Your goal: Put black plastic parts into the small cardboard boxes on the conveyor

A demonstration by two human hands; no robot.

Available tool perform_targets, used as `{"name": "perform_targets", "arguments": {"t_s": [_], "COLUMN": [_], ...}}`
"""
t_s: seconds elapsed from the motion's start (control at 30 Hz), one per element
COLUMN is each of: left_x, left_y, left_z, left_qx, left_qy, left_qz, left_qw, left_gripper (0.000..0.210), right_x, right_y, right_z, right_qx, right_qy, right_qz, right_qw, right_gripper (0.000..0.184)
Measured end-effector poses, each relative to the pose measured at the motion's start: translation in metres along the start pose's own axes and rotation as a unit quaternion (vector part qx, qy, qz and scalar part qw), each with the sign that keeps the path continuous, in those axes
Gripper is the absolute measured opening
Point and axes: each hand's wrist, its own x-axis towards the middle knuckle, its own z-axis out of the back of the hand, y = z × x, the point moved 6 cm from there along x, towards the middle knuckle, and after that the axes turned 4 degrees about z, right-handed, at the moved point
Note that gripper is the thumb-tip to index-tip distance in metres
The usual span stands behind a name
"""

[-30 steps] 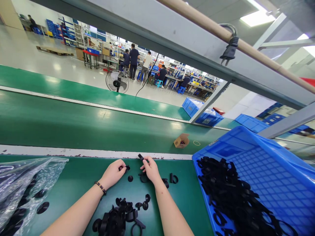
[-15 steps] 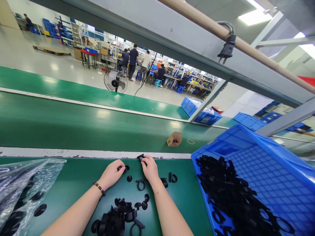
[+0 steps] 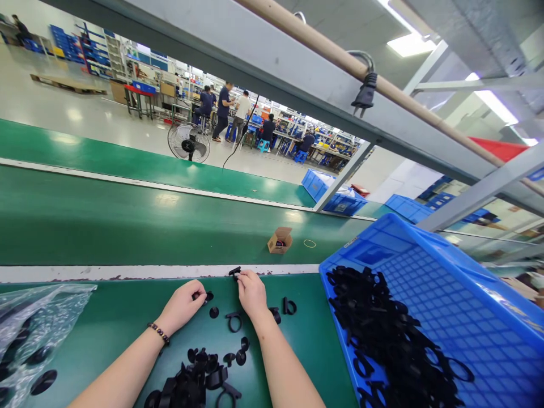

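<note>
My left hand (image 3: 185, 304), a bead bracelet on its wrist, has its fingers pinched on a small black piece mostly hidden by them. A black round piece (image 3: 209, 296) shows at its fingertips, and a black disc (image 3: 214, 312) lies just below. My right hand (image 3: 253, 293) pinches a black ring part with a flat bar (image 3: 234, 272), near the white strip at the bench's far edge. Between my forearms are a black ring with a tab (image 3: 234, 323) and a pile of black parts (image 3: 187, 382). Another ring part (image 3: 289, 306) lies right of my right wrist.
A blue crate (image 3: 340, 334) full of black ring parts stands at the right. On the left lies a clear plastic bag (image 3: 63, 306) with black discs. Beyond the white strip (image 3: 127, 273), a small open carton (image 3: 280, 241) sits on the green belt. A metal beam (image 3: 255, 62) crosses above.
My view has swung slightly, so most of the scene sits further left. Both hands keep nearly the same places and pinches over the bench.
</note>
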Motion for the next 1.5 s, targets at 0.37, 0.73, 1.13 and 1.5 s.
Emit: {"name": "perform_targets", "arguments": {"t_s": [0.37,0.73,1.13,1.5], "left_x": [-0.001,0.001,0.001,-0.001], "left_y": [-0.002,0.0,0.001,-0.001], "left_z": [0.002,0.002,0.002,0.008], "left_qx": [-0.002,0.005,0.013,-0.011], "left_qy": [-0.004,-0.004,-0.01,-0.041], "left_qz": [0.001,0.003,-0.008,-0.021], "left_qw": [1.0,1.0,1.0,0.999], "left_gripper": [0.014,0.014,0.014,0.017], "right_x": [0.086,0.098,0.1,0.08], "right_y": [-0.108,-0.102,-0.078,-0.023], "right_z": [0.065,0.02,-0.009,0.019], "right_qx": [-0.266,-0.284,-0.256,-0.095], "right_qy": [0.058,0.19,0.196,0.036], "right_qz": [-0.095,-0.025,-0.019,-0.063], "right_qw": [0.957,0.94,0.946,0.993], "right_gripper": [0.033,0.031,0.051,0.061]}}
